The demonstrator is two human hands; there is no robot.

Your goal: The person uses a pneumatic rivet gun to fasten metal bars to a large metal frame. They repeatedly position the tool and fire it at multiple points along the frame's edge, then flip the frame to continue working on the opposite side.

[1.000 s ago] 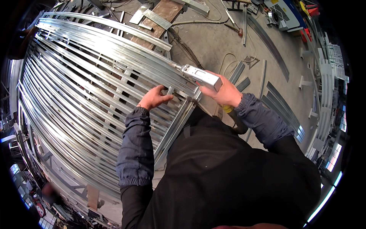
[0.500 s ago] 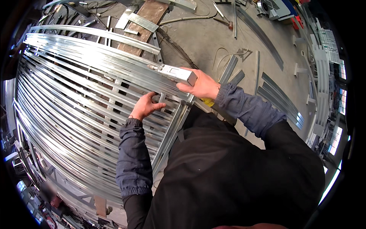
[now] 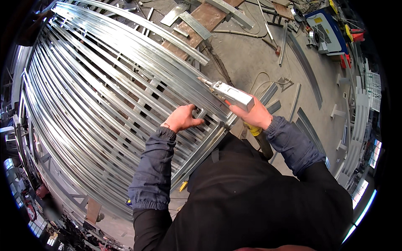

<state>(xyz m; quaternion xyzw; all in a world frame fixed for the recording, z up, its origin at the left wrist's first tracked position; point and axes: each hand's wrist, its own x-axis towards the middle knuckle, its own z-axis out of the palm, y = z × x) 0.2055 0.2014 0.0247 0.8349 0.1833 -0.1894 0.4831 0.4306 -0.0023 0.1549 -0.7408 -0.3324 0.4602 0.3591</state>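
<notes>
Over the near right corner of a frame of silver metal bars (image 3: pixel 138 98), my right hand (image 3: pixel 255 113) grips a welding gun (image 3: pixel 233 94). The gun has a boxy silver body and a narrow copper-coloured nozzle aimed left, at the outer bars; whether the tip touches metal I cannot tell. My left hand (image 3: pixel 181 118) rests on the bars just left of the corner, thumb and forefinger parted. Close to those fingertips is a short metal piece (image 3: pixel 202 113); its contact with them is unclear. The other left fingers are hidden.
A yellow-and-black hose or cable (image 3: pixel 256 133) hangs below my right hand. Loose metal strips (image 3: pixel 307 129) and a hammer (image 3: pixel 277 50) lie on the concrete floor. A blue-and-white machine (image 3: pixel 328 31) stands at the far right. Flat offcuts rest on a brown plank (image 3: pixel 209 16) beyond the frame.
The view has shifted and turned, so the frame and both hands appear further right. My right hand still holds the welding gun; my left hand stays by the short metal piece.
</notes>
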